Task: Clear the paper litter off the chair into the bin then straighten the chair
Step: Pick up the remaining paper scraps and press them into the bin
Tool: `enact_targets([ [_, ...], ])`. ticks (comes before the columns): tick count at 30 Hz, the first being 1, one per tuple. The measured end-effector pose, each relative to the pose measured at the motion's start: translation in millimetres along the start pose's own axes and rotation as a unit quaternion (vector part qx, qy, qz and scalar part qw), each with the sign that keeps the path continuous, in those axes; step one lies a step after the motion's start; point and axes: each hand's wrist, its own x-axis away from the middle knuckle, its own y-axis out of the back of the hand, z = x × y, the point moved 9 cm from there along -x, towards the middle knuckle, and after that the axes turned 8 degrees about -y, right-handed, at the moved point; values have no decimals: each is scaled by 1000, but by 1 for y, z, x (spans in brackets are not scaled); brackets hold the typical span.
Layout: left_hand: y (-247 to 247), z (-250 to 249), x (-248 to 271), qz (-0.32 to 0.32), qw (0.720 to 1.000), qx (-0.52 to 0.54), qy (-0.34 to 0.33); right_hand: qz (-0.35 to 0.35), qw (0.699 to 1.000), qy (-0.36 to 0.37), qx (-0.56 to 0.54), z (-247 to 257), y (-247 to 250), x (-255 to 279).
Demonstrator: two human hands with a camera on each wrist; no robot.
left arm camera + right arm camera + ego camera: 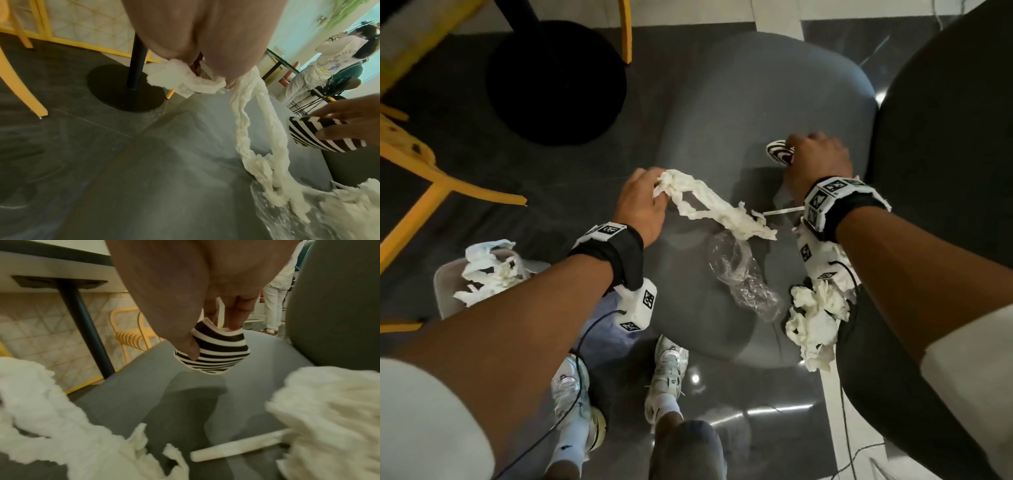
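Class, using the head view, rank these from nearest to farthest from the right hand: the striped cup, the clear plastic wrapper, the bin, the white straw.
1. Striped cup: held in the right hand, at the seat's far side.
2. White straw: on the seat, beside the right wrist.
3. Clear plastic wrapper: mid-seat, nearer the person.
4. Bin: on the floor, far left, beyond the left hand.

The grey chair seat (774,113) carries the litter: crumpled clear plastic (743,277) near its front, a wad of white tissue (815,318) at the front right edge, and a thin white paper stick (782,211) near the middle. The dark floor (544,192) carries the chair and a bin (443,291) holding crumpled paper.
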Motion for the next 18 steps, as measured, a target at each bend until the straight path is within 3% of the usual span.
enact_targets([
  [4,43,6,-7,-23,999,-22,-14,-23,997,48,-62,61,12,12],
  [10,101,57,20,-55,997,-49,26,18,991,108,-83,150,-6,42],
  [18,176,161,99,-77,990,-60,105,132,970,180,-97,291,-62,104],
])
